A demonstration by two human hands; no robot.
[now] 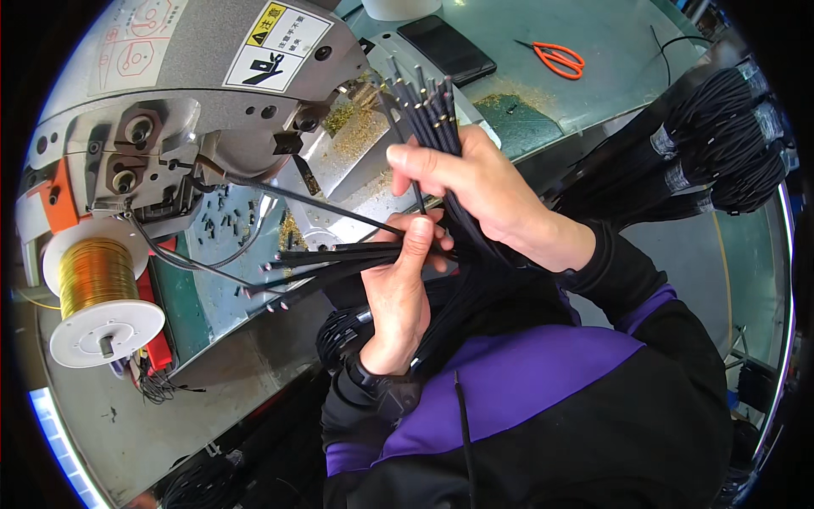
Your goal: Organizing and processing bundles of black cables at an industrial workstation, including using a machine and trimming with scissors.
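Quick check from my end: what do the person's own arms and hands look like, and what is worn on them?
Both hands are bare, with no gloves: the left hand and the right hand. Both forearms are covered by long black sleeves with purple panels, ending in snug black cuffs. A dark watch or band sits at the left wrist. No rings are visible on the fingers.

A big grey machine (212,76) sits on the table (627,51). Just below it is a white spool of gold wire (100,293). Orange scissors (555,59) and a black phone (447,48) lie at the far side. Tied black bundles (721,144) lie on the right.
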